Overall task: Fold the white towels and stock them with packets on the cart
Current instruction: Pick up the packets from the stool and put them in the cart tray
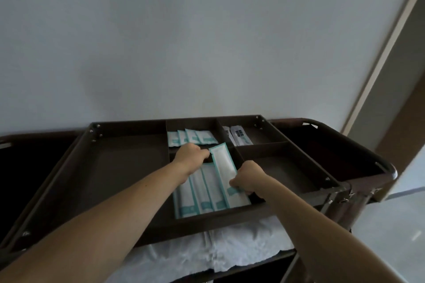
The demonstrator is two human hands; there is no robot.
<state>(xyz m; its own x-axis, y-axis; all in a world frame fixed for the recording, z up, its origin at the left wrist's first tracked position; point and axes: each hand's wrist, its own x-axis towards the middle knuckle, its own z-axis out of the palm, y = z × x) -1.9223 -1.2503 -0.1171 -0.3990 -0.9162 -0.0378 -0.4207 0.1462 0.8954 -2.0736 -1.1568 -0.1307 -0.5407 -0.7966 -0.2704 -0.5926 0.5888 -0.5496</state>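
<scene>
A dark brown cart (128, 181) has a top tray split into compartments. In the middle front compartment lie several long white packets with teal edges (200, 193). One long packet (224, 167) is tilted above the others, its far end raised. My right hand (247, 178) pinches its near end. My left hand (189, 156) is curled at the packet's far end, its fingertips hidden. Small teal-and-white packets (192, 138) stand in the back middle compartment. White towels (207, 248) lie on the shelf below.
Grey-and-white packets (238, 136) lie in the back right compartment. The large left compartment (124, 172) and front right compartment (287, 174) show bare bottoms. A wall stands right behind the cart; a doorway frame (391, 53) is at the right.
</scene>
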